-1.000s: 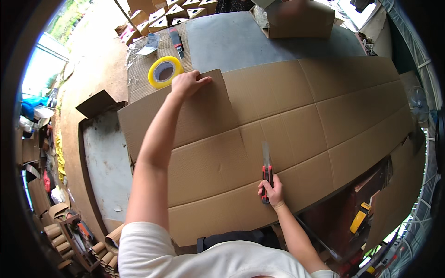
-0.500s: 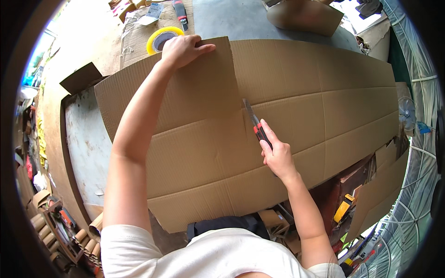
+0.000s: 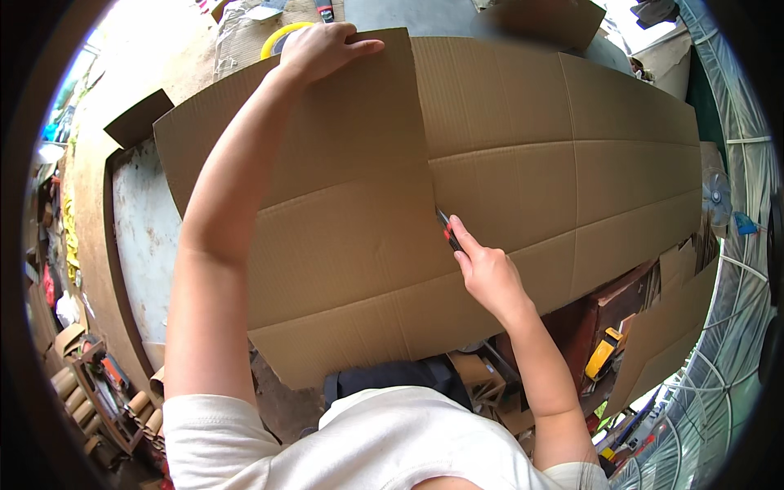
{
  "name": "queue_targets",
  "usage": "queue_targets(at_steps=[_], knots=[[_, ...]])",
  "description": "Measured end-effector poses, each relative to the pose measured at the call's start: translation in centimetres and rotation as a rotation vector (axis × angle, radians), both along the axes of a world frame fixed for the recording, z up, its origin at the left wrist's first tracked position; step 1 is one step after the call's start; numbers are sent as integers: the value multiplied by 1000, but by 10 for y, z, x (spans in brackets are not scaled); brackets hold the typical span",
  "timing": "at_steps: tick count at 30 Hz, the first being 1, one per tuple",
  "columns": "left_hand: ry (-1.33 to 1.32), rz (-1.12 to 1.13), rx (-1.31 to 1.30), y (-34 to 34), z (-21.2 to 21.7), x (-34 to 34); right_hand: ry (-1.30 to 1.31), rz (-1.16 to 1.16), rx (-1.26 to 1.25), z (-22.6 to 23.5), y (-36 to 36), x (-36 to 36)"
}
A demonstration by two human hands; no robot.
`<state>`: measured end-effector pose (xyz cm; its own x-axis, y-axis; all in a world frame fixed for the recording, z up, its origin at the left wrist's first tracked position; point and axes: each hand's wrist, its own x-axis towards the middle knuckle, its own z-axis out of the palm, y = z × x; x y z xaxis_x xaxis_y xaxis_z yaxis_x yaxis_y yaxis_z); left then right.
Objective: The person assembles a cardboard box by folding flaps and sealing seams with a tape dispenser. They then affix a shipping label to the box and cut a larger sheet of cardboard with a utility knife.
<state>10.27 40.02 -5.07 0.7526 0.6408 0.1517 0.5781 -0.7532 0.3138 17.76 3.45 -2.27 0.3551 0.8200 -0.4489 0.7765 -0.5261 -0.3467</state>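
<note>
A large brown cardboard sheet with crease lines spans the work surface in front of me. My left hand grips its far edge, the fingers hooked over it and the thumb lying along the near face. In my right hand is a utility knife with a red and black body. Its blade tip sits in the cardboard near the middle of the sheet. From the far edge down to the blade runs a cut, and the left portion stands slightly raised over the right. The knife's lower end is hidden by my fingers.
A yellow tape roll and another red and black cutter lie beyond the far edge. At back right is a bent cardboard piece. Cardboard tubes fill a rack at lower left; a yellow tool lies at lower right.
My right hand has drawn the knife toward me, and the cut now reaches further down the sheet. The left hand keeps its hold, and the left portion is lifted more.
</note>
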Motion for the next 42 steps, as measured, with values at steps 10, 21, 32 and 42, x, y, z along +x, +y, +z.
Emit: queue_targets(at_steps=[10, 21, 32, 42], knots=[[147, 25, -44, -4, 11, 0, -133, 61, -94, -1, -7, -13], [142, -71, 163, -4, 32, -8, -172, 48, -57, -5, -15, -17], [225, -45, 145, -11, 47, -9, -141, 64, -88, -2, 3, -16], [215, 59, 201, -39, 92, -23, -102, -13, -193, 5, -81, -45]])
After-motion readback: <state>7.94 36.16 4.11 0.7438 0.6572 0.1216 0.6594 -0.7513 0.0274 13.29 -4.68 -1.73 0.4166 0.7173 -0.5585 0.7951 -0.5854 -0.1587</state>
